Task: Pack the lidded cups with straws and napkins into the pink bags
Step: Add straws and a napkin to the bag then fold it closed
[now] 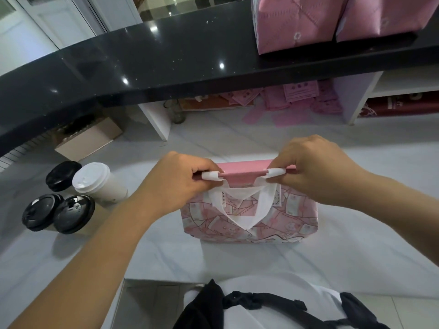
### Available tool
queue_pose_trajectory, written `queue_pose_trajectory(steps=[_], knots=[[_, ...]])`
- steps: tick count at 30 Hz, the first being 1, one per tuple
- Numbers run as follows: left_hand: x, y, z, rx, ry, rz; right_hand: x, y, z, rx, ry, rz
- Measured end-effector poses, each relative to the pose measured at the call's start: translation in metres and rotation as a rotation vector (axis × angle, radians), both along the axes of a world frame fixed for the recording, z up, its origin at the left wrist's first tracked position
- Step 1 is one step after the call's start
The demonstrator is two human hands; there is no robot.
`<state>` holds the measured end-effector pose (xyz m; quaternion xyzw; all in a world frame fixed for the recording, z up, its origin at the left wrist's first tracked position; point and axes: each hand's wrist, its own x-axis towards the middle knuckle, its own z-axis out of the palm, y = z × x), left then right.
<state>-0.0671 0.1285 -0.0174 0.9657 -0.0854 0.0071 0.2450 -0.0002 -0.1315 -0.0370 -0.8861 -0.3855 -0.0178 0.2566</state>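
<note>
A white marble-patterned counter (356, 245) runs below a raised black glossy ledge (142, 67), and on it, in the middle, stands a pink bag (249, 222) printed with banknote-like pictures, its top folded shut. The left hand (180, 184) pinches the left end of the bag's top edge, fingers curled round a white handle tab (211, 175); the right hand (313, 172) pinches the right end in the same way, thumb and fingers closed on the other white tab (275, 173). A white handle loop (244, 214) hangs down over the front of the bag. To the left, well apart from the bag, four lidded cups stand close together: one white cup with a white lid (95, 181) and three cups with black lids (61, 210). Two more pink bags (332, 22) sit on the black ledge at the upper right. Under the ledge, flat pink bags (297, 98) lie in a loose pile, and a cardboard box (88, 138) sits at the left.
</note>
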Motion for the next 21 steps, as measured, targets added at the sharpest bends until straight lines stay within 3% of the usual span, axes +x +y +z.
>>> queue_pose_trajectory(steps=[4,9,15,21], knots=[[-0.001,0.010,0.002,-0.074,0.094,0.009,-0.001,-0.004,-0.009,0.004,-0.080,0.070],[-0.011,0.015,0.005,-0.205,0.131,0.009,-0.003,-0.022,-0.012,0.143,0.069,0.060],[-0.024,0.042,0.002,-0.237,0.033,0.168,0.002,-0.061,-0.015,0.193,0.187,-0.076],[-0.026,0.047,-0.004,-0.376,0.034,0.188,0.003,-0.064,-0.025,0.126,-0.057,-0.006]])
